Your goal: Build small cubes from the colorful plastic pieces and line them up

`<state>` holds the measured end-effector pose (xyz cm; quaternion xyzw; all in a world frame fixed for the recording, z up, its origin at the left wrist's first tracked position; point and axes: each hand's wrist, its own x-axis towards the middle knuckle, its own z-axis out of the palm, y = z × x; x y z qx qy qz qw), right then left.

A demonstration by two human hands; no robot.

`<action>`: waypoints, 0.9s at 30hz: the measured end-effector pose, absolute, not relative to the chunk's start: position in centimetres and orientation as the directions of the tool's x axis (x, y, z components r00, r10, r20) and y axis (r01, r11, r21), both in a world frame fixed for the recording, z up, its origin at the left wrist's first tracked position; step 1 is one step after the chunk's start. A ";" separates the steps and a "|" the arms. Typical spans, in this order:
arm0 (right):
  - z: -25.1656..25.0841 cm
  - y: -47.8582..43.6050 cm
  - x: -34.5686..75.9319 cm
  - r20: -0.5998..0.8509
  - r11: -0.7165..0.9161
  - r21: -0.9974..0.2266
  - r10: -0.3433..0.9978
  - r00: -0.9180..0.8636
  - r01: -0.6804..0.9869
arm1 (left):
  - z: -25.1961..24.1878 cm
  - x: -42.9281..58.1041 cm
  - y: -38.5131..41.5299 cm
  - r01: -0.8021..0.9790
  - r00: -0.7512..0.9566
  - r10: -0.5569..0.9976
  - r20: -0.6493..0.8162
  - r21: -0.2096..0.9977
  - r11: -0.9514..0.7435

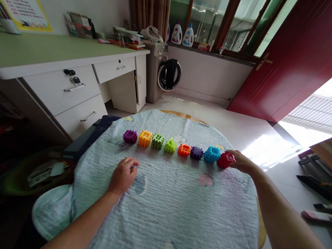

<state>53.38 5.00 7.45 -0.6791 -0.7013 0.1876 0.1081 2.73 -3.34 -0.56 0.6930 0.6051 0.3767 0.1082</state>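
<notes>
A row of toy block cubes with toothed edges runs across the cloth. From the left come a purple cube (130, 136), a yellow-orange cube (145, 139), a green cube (158, 141), a lime cube (170, 145), an orange-red cube (184, 150), a dark violet cube (197, 153) and a blue cube (212, 155). At the right end, the fingers of my right hand (239, 161) close on a red cube (225, 160), tilted beside the blue one. My left hand (124, 175) rests on the cloth below the purple cube, empty, its fingers loosely bent and thumb apart.
A pale blue patterned cloth (169, 207) covers the round table, whose wooden edge (260, 224) shows at right. Beyond stand a desk with drawers (66, 85), a washing machine (157, 72) with its door ajar, and a red door (273, 65). A basket (13, 179) sits at left.
</notes>
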 end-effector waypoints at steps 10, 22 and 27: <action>6.8 0.9 53.1 0.249 -0.155 -0.536 0.910 0.331 0.830 | -0.6 2.8 -3.3 0.752 -0.027 0.916 0.399 0.612 -0.245; -1.7 -10.4 43.9 0.267 -0.280 -0.399 0.876 0.403 0.873 | -0.2 3.1 -3.7 0.779 -0.049 0.914 0.403 0.587 -0.218; -1.5 -10.5 43.1 0.267 -0.295 -0.298 0.887 0.376 0.908 | -0.2 3.1 -3.8 0.797 -0.062 0.899 0.433 0.564 -0.217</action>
